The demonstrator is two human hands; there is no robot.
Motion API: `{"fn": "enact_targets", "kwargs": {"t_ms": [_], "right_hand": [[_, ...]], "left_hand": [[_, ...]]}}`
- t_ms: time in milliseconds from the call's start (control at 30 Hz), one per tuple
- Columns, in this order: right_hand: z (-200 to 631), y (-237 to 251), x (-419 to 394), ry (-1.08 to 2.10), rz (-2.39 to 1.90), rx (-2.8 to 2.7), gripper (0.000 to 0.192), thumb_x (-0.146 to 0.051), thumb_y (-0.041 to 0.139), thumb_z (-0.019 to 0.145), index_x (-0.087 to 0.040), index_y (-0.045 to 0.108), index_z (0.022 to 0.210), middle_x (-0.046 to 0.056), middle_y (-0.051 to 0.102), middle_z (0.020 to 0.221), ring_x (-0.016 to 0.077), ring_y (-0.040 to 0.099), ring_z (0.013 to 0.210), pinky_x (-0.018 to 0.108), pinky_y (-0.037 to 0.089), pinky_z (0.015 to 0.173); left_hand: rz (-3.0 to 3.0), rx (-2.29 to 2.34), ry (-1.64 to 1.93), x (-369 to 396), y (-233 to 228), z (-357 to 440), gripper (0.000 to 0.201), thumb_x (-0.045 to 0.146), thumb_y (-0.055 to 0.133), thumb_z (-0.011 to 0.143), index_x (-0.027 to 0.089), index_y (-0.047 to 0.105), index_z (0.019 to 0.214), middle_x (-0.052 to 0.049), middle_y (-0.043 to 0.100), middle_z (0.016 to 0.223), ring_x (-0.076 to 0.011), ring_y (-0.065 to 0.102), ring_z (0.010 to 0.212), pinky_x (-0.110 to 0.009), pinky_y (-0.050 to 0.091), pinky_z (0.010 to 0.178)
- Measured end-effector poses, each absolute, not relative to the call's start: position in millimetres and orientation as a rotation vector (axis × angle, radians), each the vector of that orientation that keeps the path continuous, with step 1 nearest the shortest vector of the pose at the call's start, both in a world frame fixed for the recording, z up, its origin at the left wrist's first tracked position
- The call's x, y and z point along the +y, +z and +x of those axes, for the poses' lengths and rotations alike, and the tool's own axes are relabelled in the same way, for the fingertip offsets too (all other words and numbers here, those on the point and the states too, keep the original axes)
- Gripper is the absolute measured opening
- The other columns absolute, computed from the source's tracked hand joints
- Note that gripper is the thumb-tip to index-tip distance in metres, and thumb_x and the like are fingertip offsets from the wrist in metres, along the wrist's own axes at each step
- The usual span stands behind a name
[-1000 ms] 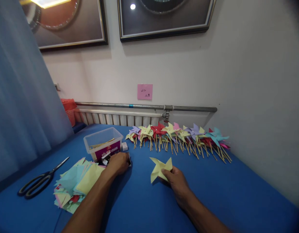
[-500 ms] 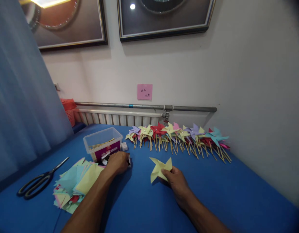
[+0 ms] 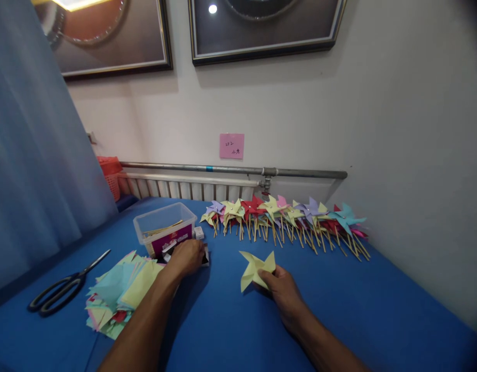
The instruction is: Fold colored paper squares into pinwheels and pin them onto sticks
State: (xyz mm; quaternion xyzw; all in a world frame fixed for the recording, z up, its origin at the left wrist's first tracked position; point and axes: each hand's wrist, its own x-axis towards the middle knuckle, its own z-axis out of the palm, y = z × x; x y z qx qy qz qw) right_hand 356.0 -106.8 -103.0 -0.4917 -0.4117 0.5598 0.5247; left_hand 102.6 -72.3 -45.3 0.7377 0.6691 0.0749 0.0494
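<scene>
Left hand [image 3: 187, 257] lies curled, palm down, over a small dark box [image 3: 205, 256] just in front of the clear plastic tub [image 3: 164, 227], though its fingers are hidden and I cannot tell whether it grips anything. Right hand [image 3: 282, 290] pinches one blade of a yellow paper pinwheel [image 3: 256, 268] between thumb and fingers, the pinwheel resting on the blue table [image 3: 339, 310]. Scissors [image 3: 64, 287] and a stack of coloured paper squares [image 3: 120, 289] lie far left; finished pinwheels on sticks [image 3: 288, 217] line the back edge.

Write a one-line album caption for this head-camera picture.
Right hand pinches a folded yellow paper pinwheel while the left hand reaches into a small box on the blue table.
</scene>
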Motion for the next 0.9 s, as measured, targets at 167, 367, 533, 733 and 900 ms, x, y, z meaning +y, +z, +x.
{"fn": "enact_targets", "kwargs": {"t_ms": [167,367,533,733,900], "right_hand": [[357,-102,-106,1.343,-1.176,-0.983,0.027,-0.031,0.072,0.067,-0.015,0.072,0.088,0.006,0.077,0.076,0.0248,0.071,0.072,0.033,0.057,0.068],[356,-102,-107,1.345,-1.162,-0.975,0.034,-0.032,0.073,0.067,-0.014,0.072,0.096,0.007,0.078,0.083,0.0250,0.073,0.078,0.032,0.057,0.071],[355,-99,-110,1.340,-1.154,-0.965,0.033,-0.031,0.073,0.068,-0.014,0.072,0.095,0.006,0.078,0.080,0.0241,0.073,0.076,0.032,0.057,0.071],[355,-98,-110,1.351,-1.139,-0.954,0.031,-0.030,0.073,0.068,-0.015,0.072,0.094,0.006,0.077,0.080,0.0250,0.073,0.078,0.034,0.058,0.076],[357,-104,-107,1.355,-1.143,-0.954,0.032,-0.031,0.074,0.067,-0.014,0.072,0.095,0.006,0.077,0.080,0.0245,0.073,0.077,0.034,0.057,0.076]], "left_hand": [[2.236,1.842,0.412,-78,-43,118,0.021,0.020,0.048,0.087,0.019,0.069,0.089,-0.008,0.072,0.091,-0.0192,0.065,0.087,-0.027,0.043,0.074],[2.462,1.500,0.305,-93,-61,156,0.024,0.010,0.050,0.078,0.020,0.069,0.088,-0.006,0.071,0.098,-0.0204,0.064,0.093,-0.028,0.043,0.079],[2.558,1.432,0.251,-91,-72,162,0.027,0.007,0.046,0.079,0.019,0.067,0.091,-0.008,0.070,0.098,-0.0213,0.064,0.092,-0.028,0.044,0.077],[2.487,1.497,0.237,-85,-68,148,0.023,0.014,0.051,0.080,0.020,0.069,0.094,-0.008,0.072,0.102,-0.0232,0.065,0.097,-0.030,0.045,0.082],[2.386,1.585,0.232,-87,-66,151,0.022,0.019,0.052,0.082,0.021,0.071,0.093,-0.008,0.073,0.100,-0.0236,0.065,0.097,-0.031,0.045,0.082]]}}
